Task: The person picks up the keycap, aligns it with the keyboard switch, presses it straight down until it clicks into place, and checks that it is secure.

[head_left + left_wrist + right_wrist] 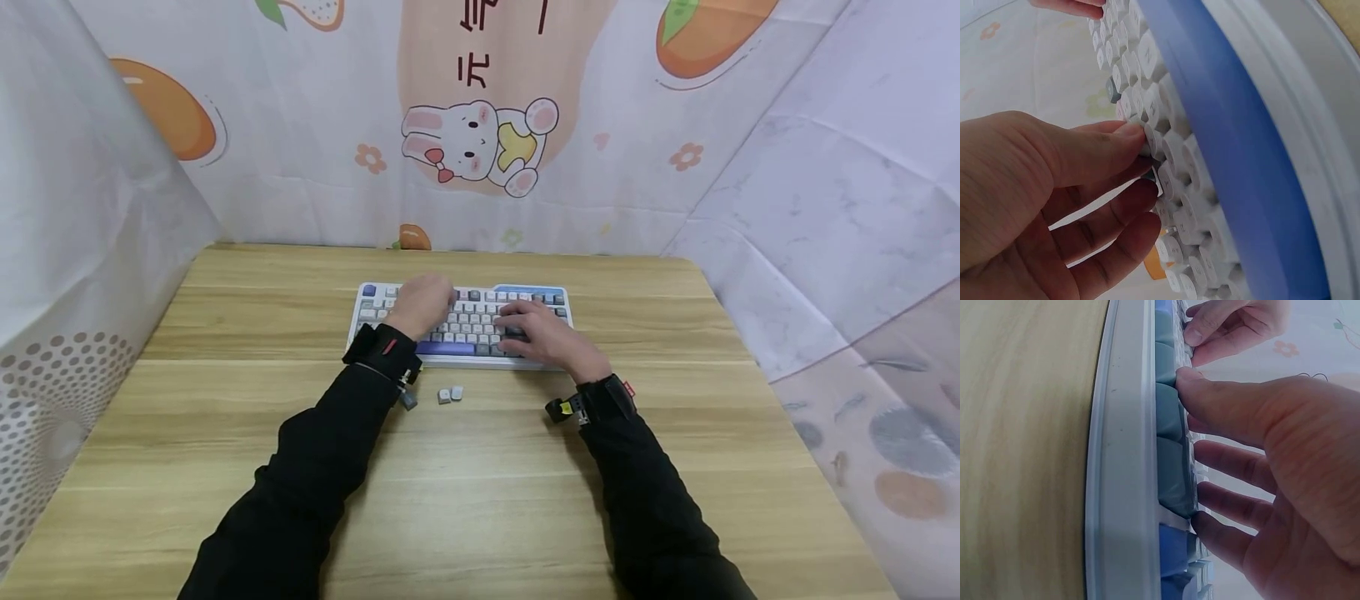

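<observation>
A white keyboard point(498, 362) with white, grey and blue-purple keycaps lies on the wooden table. Over its left half is my left hand point(422, 307). In the left wrist view, the thumb and index finger pinch a pale keycap point(1145, 147) among the key rows, partly hidden by the thumb. The other fingers bend loosely beside it. My right hand point(551, 337) rests on the keyboard's right side with fingers spread and relaxed. In the right wrist view, its fingertips touch the keys close to the grey keycaps point(1172, 469) of the front row.
Two loose keycaps point(445, 397) sit on the table point(480, 483) in front of the keyboard. A long blue-purple space bar point(447, 348) runs along the front row. Behind the table hangs a printed curtain point(315, 150), with more sheets at both sides.
</observation>
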Demonstrator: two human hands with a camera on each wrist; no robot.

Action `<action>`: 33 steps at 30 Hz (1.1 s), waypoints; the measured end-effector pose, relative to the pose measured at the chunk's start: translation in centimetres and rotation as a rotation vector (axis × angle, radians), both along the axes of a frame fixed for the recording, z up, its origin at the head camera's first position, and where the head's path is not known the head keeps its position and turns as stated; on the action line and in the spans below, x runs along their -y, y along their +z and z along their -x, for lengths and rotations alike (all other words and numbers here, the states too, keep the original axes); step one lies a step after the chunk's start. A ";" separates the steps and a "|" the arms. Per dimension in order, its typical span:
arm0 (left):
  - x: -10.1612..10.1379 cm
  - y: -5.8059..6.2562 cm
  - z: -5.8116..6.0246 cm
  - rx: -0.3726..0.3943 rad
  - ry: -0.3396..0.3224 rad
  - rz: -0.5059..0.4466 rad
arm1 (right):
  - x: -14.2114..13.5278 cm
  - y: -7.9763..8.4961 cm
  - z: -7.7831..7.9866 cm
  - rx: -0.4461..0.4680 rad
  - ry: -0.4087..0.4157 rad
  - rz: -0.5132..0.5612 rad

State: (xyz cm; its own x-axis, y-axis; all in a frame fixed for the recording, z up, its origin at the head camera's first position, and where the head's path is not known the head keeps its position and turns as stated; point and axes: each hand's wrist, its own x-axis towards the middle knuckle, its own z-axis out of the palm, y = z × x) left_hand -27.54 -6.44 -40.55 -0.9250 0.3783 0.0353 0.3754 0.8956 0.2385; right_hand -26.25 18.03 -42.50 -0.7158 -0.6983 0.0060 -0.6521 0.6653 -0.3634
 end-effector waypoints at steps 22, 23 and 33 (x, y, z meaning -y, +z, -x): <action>1.3 0.6 -1.4 0.058 -0.014 -0.090 | 0.2 -0.1 0.0 0.029 -0.042 -0.031; 1.5 0.7 -1.6 0.061 -0.017 -0.096 | 0.2 -0.2 0.0 0.025 -0.040 -0.031; 3.1 1.4 -4.2 0.057 -0.109 -0.161 | 0.1 -0.3 0.1 -0.002 -0.020 -0.026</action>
